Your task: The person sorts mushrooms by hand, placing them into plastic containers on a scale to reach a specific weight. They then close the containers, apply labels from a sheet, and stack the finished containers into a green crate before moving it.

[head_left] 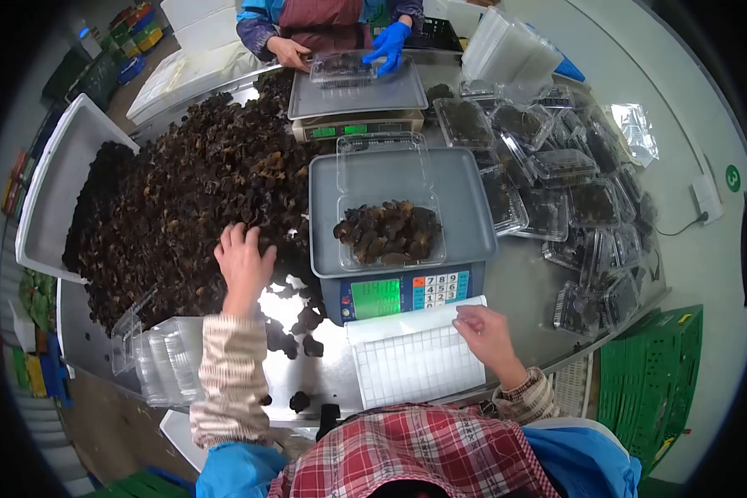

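Left hand (243,257): palm down on the dark mushroom pile (183,183), fingers spread, at 9 o'clock of the scale (465,187). Can't tell from this angle whether anything is pinched under the palm.

Right hand (485,332): fingers loosely apart, flat on the white gridded sheet (407,369) at 6 o'clock of the scale, holding nothing.

Open clamshell box (388,234) sits on the scale pan, part-filled with mushrooms, lid flipped back toward 12.

Filled boxes (556,187) are heaped at 3 o'clock. Empty box stack (170,361) is on the desk (307,378) at 7 o'clock.

Co-worker's gloved hand (388,46) is at 12, on a box over a second scale (353,95).
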### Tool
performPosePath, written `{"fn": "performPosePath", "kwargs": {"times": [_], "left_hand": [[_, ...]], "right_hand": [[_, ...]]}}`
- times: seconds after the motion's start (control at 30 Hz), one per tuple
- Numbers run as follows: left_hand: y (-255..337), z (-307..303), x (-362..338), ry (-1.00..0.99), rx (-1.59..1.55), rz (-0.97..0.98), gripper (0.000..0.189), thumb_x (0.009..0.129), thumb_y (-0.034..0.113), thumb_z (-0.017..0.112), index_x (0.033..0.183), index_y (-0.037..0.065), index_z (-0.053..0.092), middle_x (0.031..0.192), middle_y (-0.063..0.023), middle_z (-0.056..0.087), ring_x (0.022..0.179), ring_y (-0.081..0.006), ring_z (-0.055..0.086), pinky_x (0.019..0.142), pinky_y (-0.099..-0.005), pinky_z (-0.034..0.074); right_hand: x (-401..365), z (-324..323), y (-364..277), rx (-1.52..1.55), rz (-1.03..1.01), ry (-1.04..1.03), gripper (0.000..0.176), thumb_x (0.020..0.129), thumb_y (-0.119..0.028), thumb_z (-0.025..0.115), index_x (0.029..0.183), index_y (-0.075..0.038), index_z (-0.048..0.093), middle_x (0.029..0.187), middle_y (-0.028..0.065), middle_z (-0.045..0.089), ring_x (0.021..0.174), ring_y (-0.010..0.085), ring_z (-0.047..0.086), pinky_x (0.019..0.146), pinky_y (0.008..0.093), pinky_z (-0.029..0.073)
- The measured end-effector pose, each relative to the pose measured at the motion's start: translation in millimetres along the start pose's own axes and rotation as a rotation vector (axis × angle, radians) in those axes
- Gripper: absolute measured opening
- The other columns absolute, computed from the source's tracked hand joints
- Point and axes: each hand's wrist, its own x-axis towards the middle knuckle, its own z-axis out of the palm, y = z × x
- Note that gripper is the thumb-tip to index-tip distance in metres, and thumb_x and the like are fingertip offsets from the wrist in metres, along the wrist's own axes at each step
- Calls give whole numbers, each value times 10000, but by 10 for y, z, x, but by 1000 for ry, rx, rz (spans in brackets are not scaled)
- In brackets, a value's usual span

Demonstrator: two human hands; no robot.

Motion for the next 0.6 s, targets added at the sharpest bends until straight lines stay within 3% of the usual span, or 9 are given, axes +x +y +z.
{"fn": "performPosePath", "kwargs": {"times": [0.13,0.53,0.6], "left_hand": [[387,-231,-135,145,-376,80,210,722,182,678,895,65,658,968,-46,625,1009,-246,536,834,-355,402],[599,-240,-180,197,-469,91,191,711,130,681,881,48,650,962,-60,631,999,-262,543,853,-374,410],[655,-193,-135,211,-474,128,195,701,126,685,877,53,650,957,-61,632,990,-273,544,852,-381,419]], "right_hand": [[128,16,-94,-70,-92,9,187,754,-80,698,917,-12,638,770,96,639,627,162,630,560,264,499],[726,-231,-369,-106,-245,112,209,756,-57,682,951,-4,629,815,86,620,677,148,603,584,236,479],[859,-248,-471,-184,-263,102,224,750,-76,671,961,-12,630,854,91,623,757,192,608,656,279,490]]}}
